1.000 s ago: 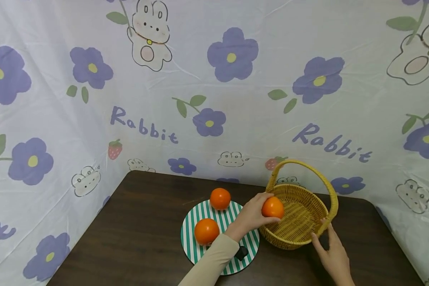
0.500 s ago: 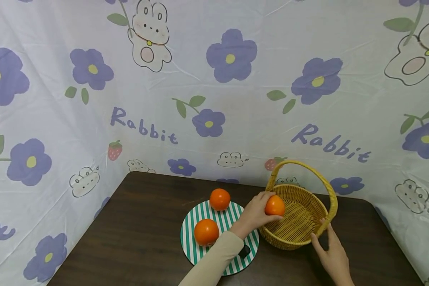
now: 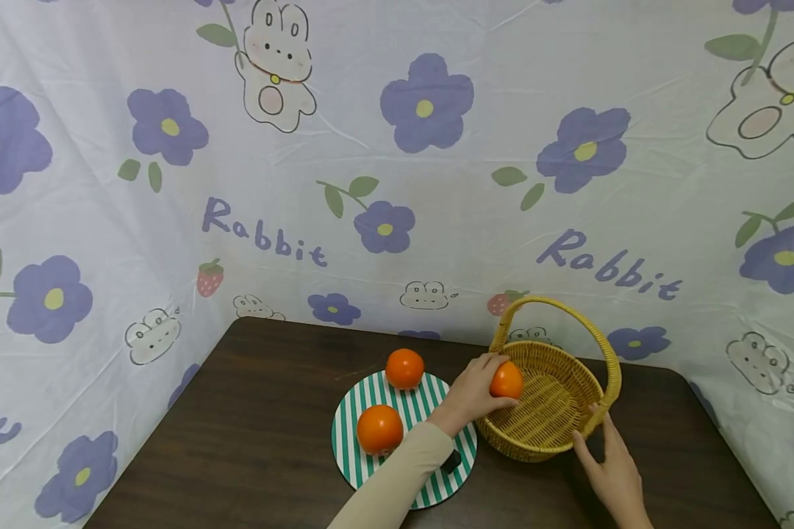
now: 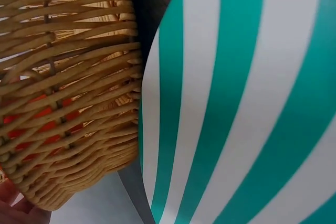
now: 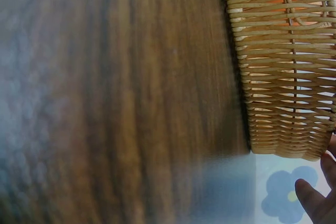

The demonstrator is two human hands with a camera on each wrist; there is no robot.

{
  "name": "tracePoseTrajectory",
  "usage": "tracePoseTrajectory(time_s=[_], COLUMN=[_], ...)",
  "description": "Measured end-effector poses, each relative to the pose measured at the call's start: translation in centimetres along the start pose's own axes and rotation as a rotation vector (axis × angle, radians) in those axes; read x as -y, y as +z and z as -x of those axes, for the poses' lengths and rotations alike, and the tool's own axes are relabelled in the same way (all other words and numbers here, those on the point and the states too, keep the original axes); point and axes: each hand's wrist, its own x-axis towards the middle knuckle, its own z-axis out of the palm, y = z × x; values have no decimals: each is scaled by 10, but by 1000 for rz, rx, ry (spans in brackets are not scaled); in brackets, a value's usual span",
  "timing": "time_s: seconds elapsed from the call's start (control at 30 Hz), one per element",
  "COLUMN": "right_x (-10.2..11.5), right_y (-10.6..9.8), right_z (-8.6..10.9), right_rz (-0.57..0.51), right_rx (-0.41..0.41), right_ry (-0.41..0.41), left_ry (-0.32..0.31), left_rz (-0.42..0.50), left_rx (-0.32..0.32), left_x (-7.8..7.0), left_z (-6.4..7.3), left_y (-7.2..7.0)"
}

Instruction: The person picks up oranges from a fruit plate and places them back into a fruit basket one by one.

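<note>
In the head view my left hand [image 3: 471, 391] grips a smooth round orange fruit [image 3: 506, 380] just inside the left rim of a yellow wicker basket [image 3: 536, 450]. Through the weave, the left wrist view gives an orange-red patch of fruit [image 4: 37, 124]. My right hand [image 3: 614, 470] holds the basket's right rim at the foot of the handle, fingers over the edge and thumb outside. Two more orange fruits, a far one [image 3: 405, 369] and a nearer one [image 3: 380, 430], lie on a round green-and-white striped board [image 3: 352, 419].
The board lies close beside the basket's left side on a dark wooden table [image 3: 251, 426]. The basket's tall arched handle [image 3: 562, 305] rises above its opening. A patterned cloth [image 3: 463, 220] hangs behind the table. A black device [image 3: 451, 461] is at my left wrist.
My left hand, with the fruit, has edged slightly right over the basket. The right hand keeps its place on the rim. Both fruits on the board are unmoved.
</note>
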Motion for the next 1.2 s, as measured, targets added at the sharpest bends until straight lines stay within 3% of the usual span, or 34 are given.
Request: tracePoseTrajectory(time_s=[0.43, 0.83, 1.2], right_x=[2, 3, 0], right_y=[3, 3, 2], right_z=[-1, -3, -1], right_rz=[-26, -30, -27], right_rx=[-62, -75, -42], right_ry=[-62, -76, -47], left_ry=[21, 13, -11], left_rz=[-50, -152, -46], left_rx=[33, 66, 21], left_x=[1, -1, -3], left_z=[-9, -16, -1], left_y=[-2, 1, 3])
